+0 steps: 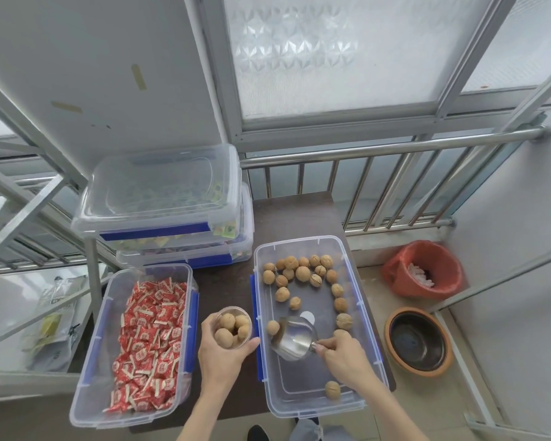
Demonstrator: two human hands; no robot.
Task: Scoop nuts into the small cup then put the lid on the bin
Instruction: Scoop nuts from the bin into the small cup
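A clear bin (360,405) with blue latches stands open on the dark table, with several walnuts (302,273) scattered inside, mostly at its far end. My right hand (344,358) grips the handle of a metal scoop (295,337) low inside the bin; the scoop looks empty, and one walnut (273,327) lies just left of it. My left hand (223,354) holds a small clear cup (233,326) beside the bin's left wall. The cup is filled with several walnuts. A clear lid (159,186) lies on top of the stacked bins at the back left.
An open bin of red candy packets (147,342) sits at the left. Two closed, stacked bins (185,246) stand behind it. A metal railing (395,148) runs behind the table. On the floor to the right are an orange bucket (423,268) and a brown bowl (417,340).
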